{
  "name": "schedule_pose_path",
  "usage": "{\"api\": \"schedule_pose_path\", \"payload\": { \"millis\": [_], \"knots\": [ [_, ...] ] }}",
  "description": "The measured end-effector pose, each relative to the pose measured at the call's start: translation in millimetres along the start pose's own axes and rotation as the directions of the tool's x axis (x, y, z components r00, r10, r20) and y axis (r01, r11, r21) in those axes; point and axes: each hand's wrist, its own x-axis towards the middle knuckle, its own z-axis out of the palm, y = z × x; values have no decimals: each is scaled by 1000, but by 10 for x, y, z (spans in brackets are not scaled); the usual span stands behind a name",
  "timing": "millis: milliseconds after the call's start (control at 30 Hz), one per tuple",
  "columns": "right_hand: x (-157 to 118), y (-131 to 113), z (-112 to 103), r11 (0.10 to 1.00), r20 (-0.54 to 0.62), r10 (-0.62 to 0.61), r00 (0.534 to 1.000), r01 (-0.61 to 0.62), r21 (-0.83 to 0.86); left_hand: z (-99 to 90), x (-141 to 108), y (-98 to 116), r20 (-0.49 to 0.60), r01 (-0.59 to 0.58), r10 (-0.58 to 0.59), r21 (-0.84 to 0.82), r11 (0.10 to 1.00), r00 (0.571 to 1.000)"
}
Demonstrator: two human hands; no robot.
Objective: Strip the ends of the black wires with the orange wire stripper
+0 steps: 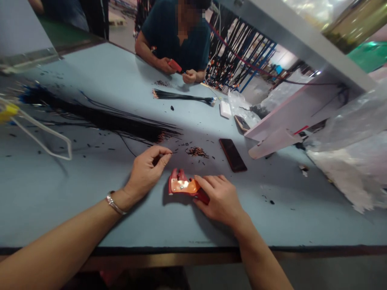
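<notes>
- Bare left forearm (pixel 63 237), nearest the camera, cut off at frame edge; silver metal bracelet (pixel 115 203) at wrist.
- White bent-rod frame with yellow part (pixel 8 112): blurred, purpose unclear.
- Long bundle of thin black wires (pixel 109 121) on pale blue-grey tabletop (pixel 145 229); far-left ends smeared, strands uncountable.
- Left hand (pixel 145 171): narrow fingertip pinch on thin dark wire (pixel 172 153), tip pointing right. Rest hidden by the hand; link to the bundle can't be confirmed.
- Judgement: pinch near the tip, keep it straight, line it up squarely with the tool's mouth.
- Red-and-orange handheld tool (pixel 185 186), head toward left hand, apart from the wire; inner mouth hard to make out.
- Pile of short dark and coppery bits (pixel 197 152) beyond the tool; pieces too small to identify.
- Right hand (pixel 222 199): wrapped around the red handle, lower fingers partly hidden; squeeze force can't be told. Judgement: steady head, even squeeze, fingertips clear of the mouth.
</notes>
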Motion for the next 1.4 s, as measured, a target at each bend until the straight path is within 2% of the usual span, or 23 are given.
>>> {"api": "schedule_pose_path", "payload": {
  "millis": [100,233,333,400,467,567,633,733,867,1100,1400],
  "knots": [
    [15,-17,60,998,-20,-63,998,63,3,13,4,-20,-2,-108,108,45,993,994],
    [34,-20,59,995,-20,-83,996,84,58,21,-11,-17,52,-156,154,30,987,987],
    [45,4,15,980,-5,-100,995,100,170,24,-35,-17,96,-195,192,30,980,977],
    [58,8,-12,953,-57,-88,994,101,287,24,-55,-18,130,-237,229,51,970,965],
    [86,-18,-18,910,-145,22,989,40,413,23,-78,-17,167,-291,276,73,954,947],
    [163,-104,21,844,-227,256,940,-103,527,21,-110,-11,205,-376,351,99,922,914],
    [226,-159,66,849,-252,273,928,-110,516,23,-127,-5,231,-428,395,111,897,889],
    [300,-198,129,900,-333,211,919,-49,434,29,-144,4,277,-495,447,135,858,851],
    [327,-193,165,942,-433,137,891,19,336,40,-151,5,314,-532,471,144,834,824],
    [277,-173,129,935,-480,150,865,34,353,42,-137,3,299,-448,393,141,883,870],
    [169,-129,104,927,-456,203,866,-21,374,31,-137,39,288,-471,397,261,843,871]
  ]
}}
